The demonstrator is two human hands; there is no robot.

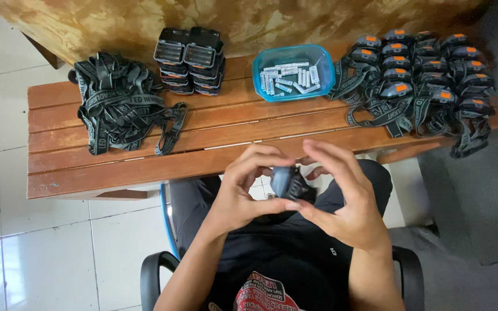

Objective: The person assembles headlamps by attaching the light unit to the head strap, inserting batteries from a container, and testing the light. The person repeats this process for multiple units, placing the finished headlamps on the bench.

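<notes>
Your left hand (234,193) & right hand (341,196) both grip one dark headlamp body (288,183). Finished headlamps (422,80) piled right; loose straps (122,103), stacked battery holders (190,60), tub of batteries (293,75) remain, so prob. about halfway.

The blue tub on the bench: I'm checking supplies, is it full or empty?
Partly full: the blue tub holds a loose layer of small batteries across its bottom, well below the rim.
</notes>
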